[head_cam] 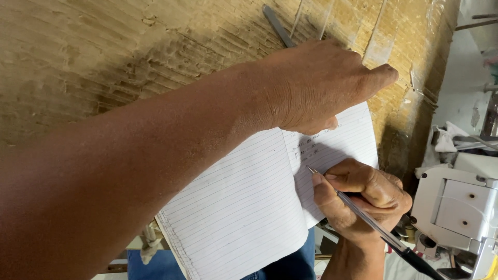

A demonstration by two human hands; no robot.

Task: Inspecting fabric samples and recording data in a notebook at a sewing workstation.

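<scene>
Item 1: left hand (321,85). I see it reaching across from the lower left on a long bare forearm, palm down, fingers laid together and flat, pressing the top edge of an open lined notebook (249,207) against the surface; it grasps nothing.

Item 2: right hand (363,199). It comes up from the bottom right, fingers pinched tight around a slim pen (363,215), clear-barrelled with a dark cap end, its tip touching the right-hand page just below a few short handwritten lines.

Item 3: notebook. It lies open and slanted in mid-frame, its left page blank and its right page partly in the left hand's shadow.

Item 4: work surface (104,57). Worn, tan and ridged, it fills the upper frame, with strips of clear tape at the upper right.

Item 5: a thin grey metal strip (277,26), possibly a ruler, showing above the left hand's knuckles.

Item 6: pale machine housing (456,207), I take it for a sewing machine, at the right edge, near the right hand.
</scene>
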